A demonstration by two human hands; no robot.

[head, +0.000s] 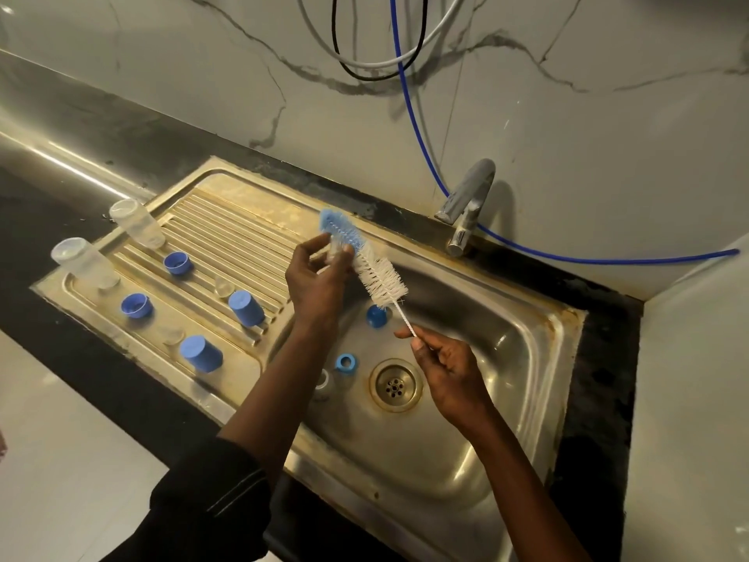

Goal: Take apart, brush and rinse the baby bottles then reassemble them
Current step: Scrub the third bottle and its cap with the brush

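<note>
My left hand (318, 273) holds a small clear teat (335, 250) above the sink's left side. My right hand (446, 369) pinches the thin wire handle of a bottle brush (379, 273), whose white and blue bristles lie against the teat. Two clear bottles (135, 223) (83, 262) stand upside down on the drainboard (243, 221). Around them lie blue collars (177, 263) (136, 306), blue caps (246, 308) (200, 354) and clear teats (222, 286) (172, 335). In the basin sit a blue cap (377, 316), a blue ring (345, 362) and a clear bottle (324, 383).
The steel sink (506, 358) has a drain (395, 385) in its middle and a grey tap (466, 208) at its back edge. A blue hose (417, 127) and other cables hang down the marble wall. Dark counter surrounds the sink.
</note>
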